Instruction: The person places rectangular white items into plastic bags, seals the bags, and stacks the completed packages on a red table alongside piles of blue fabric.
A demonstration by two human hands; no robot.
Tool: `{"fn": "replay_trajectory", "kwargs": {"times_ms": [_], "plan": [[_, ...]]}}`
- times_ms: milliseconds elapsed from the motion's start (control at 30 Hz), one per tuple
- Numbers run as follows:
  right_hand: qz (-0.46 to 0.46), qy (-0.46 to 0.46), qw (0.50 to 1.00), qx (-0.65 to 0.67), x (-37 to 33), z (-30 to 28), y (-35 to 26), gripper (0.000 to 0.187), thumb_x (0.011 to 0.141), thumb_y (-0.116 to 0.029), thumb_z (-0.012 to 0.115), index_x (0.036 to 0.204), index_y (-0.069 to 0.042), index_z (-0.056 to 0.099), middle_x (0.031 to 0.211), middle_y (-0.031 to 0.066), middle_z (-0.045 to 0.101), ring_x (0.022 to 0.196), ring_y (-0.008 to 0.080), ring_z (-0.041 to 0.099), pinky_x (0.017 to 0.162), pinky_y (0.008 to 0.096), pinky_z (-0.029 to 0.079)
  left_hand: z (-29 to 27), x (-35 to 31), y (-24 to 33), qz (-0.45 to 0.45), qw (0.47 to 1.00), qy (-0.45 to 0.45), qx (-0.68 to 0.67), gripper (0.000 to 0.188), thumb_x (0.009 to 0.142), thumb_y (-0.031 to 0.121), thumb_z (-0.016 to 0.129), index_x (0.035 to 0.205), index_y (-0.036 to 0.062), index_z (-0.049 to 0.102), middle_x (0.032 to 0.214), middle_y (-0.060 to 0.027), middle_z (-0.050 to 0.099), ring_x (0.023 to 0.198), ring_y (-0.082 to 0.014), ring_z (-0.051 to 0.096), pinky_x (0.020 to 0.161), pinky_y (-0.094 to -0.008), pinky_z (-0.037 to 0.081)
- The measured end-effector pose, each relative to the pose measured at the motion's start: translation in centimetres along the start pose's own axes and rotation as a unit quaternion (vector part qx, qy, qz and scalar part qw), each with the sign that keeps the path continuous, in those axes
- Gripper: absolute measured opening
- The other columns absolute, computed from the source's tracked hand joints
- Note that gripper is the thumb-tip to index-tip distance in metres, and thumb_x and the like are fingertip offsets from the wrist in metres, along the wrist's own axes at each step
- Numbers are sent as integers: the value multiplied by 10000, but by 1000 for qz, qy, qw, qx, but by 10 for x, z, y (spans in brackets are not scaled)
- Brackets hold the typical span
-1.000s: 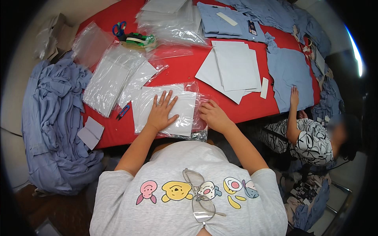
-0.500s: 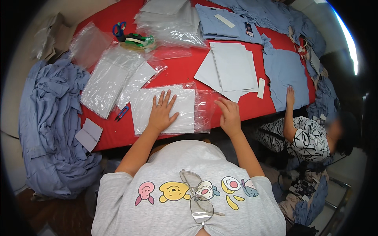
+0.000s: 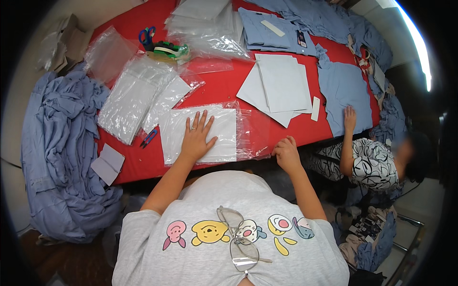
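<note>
In front of me, a clear plastic bag (image 3: pixel 252 138) lies flat on the table, with a white sheet (image 3: pixel 224 150) inside it. My left hand (image 3: pixel 198 138) rests on the sheet through the film, palm down, fingers spread. Beyond the sheet's right edge, the bag's loose end stretches toward my right hand (image 3: pixel 287 153). The right fingers are curled together at the bag's near right corner, by the table edge, and appear to pinch the film. Left of my hands are filled plastic bags (image 3: pixel 126 97) and small blue thread snips (image 3: pixel 149 138).
White sheets (image 3: pixel 285 86) and a white strip (image 3: pixel 315 108) lie to the right. Clear bags (image 3: pixel 200 28), blue-handled scissors (image 3: pixel 147 35) and a green tape dispenser (image 3: pixel 169 50) sit farther back. Another person's hand (image 3: pixel 349 119) touches a blue garment (image 3: pixel 346 90). Blue clothes (image 3: pixel 67 162) hang at left.
My right hand has moved right and toward me, its fingers now curled lower. The bag's loose end reaches farther right. My left hand stays in place.
</note>
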State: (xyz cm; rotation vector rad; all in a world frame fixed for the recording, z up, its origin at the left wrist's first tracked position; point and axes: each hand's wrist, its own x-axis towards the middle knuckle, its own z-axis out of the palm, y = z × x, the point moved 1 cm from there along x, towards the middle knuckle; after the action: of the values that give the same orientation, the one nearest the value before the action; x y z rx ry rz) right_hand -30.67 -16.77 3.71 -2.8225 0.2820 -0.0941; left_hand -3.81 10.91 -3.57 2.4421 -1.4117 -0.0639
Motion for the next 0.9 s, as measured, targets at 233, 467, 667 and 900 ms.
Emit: {"fn": "replay_trajectory", "kwargs": {"times_ms": [233,467,667,900], "plan": [[337,88,807,477,75,53,-20,311,1069,2,487,1277,58,712,1091,162,790,989,209,756,897,344,606,-3,-9,-4,-132,988,77,-25,833,1053,503,605,1731,114,316,1825,-209,153,1686,-423,116,1303,-707,16],[414,-61,625,659,123,72,-48,233,1102,-127,594,1249,7,715,900,97,754,710,160,718,666,283,579,1,-48,-21,-243,969,31,24,811,1092,522,542,1742,108,288,1838,-195,101,1689,-440,62,1296,-717,-10],[357,-211,777,473,136,79,-64,204,925,-178,863,912,1,766,639,4,608,536,108,537,526,292,436,4,-49,-22,-228,972,42,38,823,1085,551,544,1741,118,299,1838,-185,111,1687,-435,81,1304,-711,24],[339,-47,837,427,88,-11,-5,205,870,-161,868,905,34,815,763,4,678,699,107,574,636,301,449,4,-49,-29,-248,966,50,46,834,1092,570,522,1743,108,282,1832,-194,128,1683,-441,103,1305,-709,34]]}}
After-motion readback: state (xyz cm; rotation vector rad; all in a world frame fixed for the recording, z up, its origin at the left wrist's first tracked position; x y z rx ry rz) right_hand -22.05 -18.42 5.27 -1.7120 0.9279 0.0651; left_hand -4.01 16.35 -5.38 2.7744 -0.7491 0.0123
